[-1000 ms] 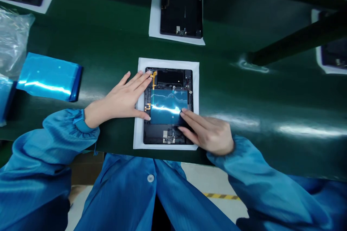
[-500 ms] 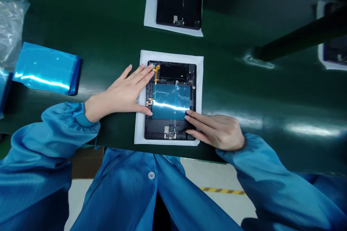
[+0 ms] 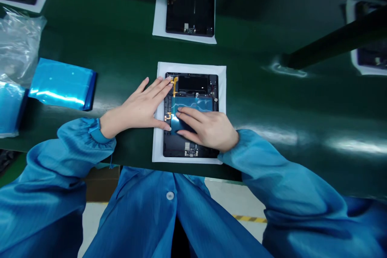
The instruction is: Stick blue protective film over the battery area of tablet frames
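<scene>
An opened tablet housing [image 3: 177, 145] lies on a white foam sheet [image 3: 223, 88] in front of me, its inside facing up. Blue shiny film [image 3: 193, 101] covers a rectangle in its middle, and orange flex cables [image 3: 175, 86] run along its left side. My left hand [image 3: 140, 107] rests open on the housing's left edge, fingers spread, the thumb by the film's lower left corner. My right hand [image 3: 208, 127] lies over the film, its outstretched fingertips touching the film's left part; the palm hides the film's lower right.
Behind is another opened tablet housing [image 3: 190, 8] on a white sheet. To the left lie a stack of blue film-covered pieces [image 3: 62, 82] and a clear plastic bag [image 3: 19, 44]. A dark post [image 3: 332, 44] rises from the green table [image 3: 272, 100] at right.
My right hand has slid left across the blue film, from its lower right corner to its left part. My left hand keeps its place on the housing. The whole view has shifted slightly.
</scene>
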Motion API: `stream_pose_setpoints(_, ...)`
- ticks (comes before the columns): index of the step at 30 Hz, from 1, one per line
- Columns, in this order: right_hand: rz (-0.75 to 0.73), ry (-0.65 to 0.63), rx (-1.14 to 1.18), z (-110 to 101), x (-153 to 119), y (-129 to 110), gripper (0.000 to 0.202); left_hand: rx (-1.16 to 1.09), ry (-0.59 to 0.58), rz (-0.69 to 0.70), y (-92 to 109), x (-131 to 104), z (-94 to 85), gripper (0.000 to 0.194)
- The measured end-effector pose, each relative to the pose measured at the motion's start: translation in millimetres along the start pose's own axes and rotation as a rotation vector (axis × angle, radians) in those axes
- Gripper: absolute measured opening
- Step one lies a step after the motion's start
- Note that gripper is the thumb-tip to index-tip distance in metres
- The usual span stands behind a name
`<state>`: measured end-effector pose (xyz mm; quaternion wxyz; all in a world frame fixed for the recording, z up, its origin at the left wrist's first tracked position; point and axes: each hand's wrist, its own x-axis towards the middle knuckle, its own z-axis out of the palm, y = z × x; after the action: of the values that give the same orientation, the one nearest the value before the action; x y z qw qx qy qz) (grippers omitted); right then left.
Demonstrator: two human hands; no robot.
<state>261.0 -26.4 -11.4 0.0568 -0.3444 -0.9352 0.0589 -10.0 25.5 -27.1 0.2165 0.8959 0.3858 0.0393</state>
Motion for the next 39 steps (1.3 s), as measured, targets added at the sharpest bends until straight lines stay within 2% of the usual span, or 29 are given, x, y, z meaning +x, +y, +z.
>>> stream_pose_setpoints(5,0.121,0.08,-0.024,0,9,4,0.052,-0.026,-0.028,-0.022,3,-3,-13.3,0.125)
stream_pose_setpoints(8,0.188,0.18,-0.027,1,1,7,0.041,-0.048,0.05,-0.077,10,9,-31.3,0.102)
stream_pose_setpoints(10,0.268,0.274,-0.007,2,-9,12,0.042,0.008,0.143,-0.138,19,30,-40.1,0.072)
stream_pose_setpoints(12,0.35,0.363,0.011,4,-21,17,0.041,0.121,0.185,-0.192,29,59,-42.6,0.048)
stream_pose_setpoints(15,0.431,0.41,0.026,8,-37,19,0.03,0.251,0.159,-0.249,37,100,-37.3,0.041)
stream_pose_setpoints(18,0.453,0.401,0.024,14,-48,14,0.025,0.298,0.105,-0.206,33,122,-31.4,0.034)
stream_pose_setpoints(23,0.473,0.456,-0.004,26,-57,3,0.044,0.321,0.047,-0.087,22,119,-33.1,0.029)
stream_pose_setpoints(27,0.642,0.495,0.139,29,-60,9,0.072,0.307,0.092,-0.094,25,108,-43.3,0.029)
stream_pose_setpoints(29,0.698,0.47,0.362,25,-62,17,0.074,0.289,0.135,-0.111,27,105,-52.7,0.031)
stream_pose_setpoints(32,0.629,0.349,0.781,15,-58,31,0.044,0.265,0.236,-0.133,24,106,-72.3,0.035)
stream_pose_setpoints(33,0.605,0.321,0.877,12,-54,36,0.042,0.236,0.288,-0.134,21,109,-79.8,0.034)
stream_pose_setpoints(36,0.638,0.376,0.941,5,-31,64,0.049,0.1,0.521,-0.171,-3,119,-102.1,0.029)
stream_pose_setpoints(37,0.68,0.431,0.919,3,-20,79,0.05,0.066,0.604,-0.234,-15,124,-108.3,0.03)
stream_pose_setpoints(39,0.781,0.537,0.877,2,6,117,0.052,0.073,0.679,-0.498,-42,132,-116.7,0.035)
